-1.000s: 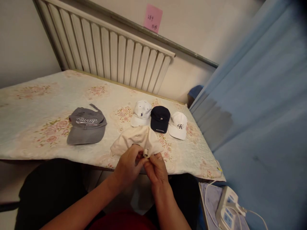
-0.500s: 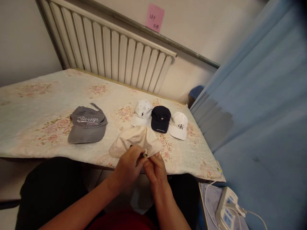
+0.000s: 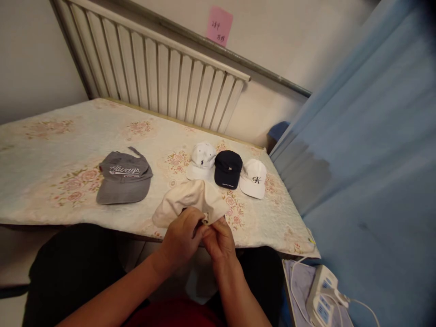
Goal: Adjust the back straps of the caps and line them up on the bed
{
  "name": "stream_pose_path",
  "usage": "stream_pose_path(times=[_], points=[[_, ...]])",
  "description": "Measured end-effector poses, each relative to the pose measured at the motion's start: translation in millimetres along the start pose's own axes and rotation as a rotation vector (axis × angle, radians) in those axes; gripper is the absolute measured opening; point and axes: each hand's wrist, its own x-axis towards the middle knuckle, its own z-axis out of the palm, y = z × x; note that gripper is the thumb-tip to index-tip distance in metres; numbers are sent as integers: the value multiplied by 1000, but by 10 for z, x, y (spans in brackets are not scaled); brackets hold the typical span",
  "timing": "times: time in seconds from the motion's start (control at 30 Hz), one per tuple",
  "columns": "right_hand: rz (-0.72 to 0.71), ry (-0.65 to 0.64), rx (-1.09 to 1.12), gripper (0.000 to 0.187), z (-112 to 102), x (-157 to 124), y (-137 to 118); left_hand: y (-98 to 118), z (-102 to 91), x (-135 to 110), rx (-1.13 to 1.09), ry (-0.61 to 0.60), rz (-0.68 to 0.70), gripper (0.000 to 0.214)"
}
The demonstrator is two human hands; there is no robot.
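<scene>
Down at the lower middle of the frame, a beige cap (image 3: 190, 200) lies on the near edge of the table, its crown resting on the cloth and its rear edge pulled toward the person. Both hands meet at that rear edge. The left hand (image 3: 180, 238) is curled closed, thumb and fingers pinching the fabric by the small back strap (image 3: 205, 220). The right hand (image 3: 220, 238) is closed the same way, fingertips pinching the strap from the other side and touching the left hand.

Just above the beige cap, three caps sit side by side in a row: a white cap with a small dark logo (image 3: 201, 161), a navy cap (image 3: 228, 169) and a white CK cap (image 3: 254, 178). Well apart, at the left middle, lies a grey cap with white lettering (image 3: 123, 178). All rest on a floral tablecloth (image 3: 51, 150). A white radiator (image 3: 163, 63) stands behind the table, with a pink note (image 3: 220, 26) on the wall above it. A blue curtain (image 3: 374, 159) fills the right side, and a white power strip (image 3: 323, 295) lies at the lower right.
</scene>
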Motion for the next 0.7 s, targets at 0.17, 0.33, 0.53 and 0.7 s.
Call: stream_pose_path(times=[0.17,0.33,0.53,0.7], points=[[15,20,66,42,4,4,5,-34,14,2,24,12,48,15],[10,29,23,38,-14,10,9,-51,2,-8,43,16,72,11],[24,28,13,38,-24,24,3,-52,-7,-23,77,26,78,5],[41,-4,36,28,-46,19,20,-61,20,-47,104,53,83,5]])
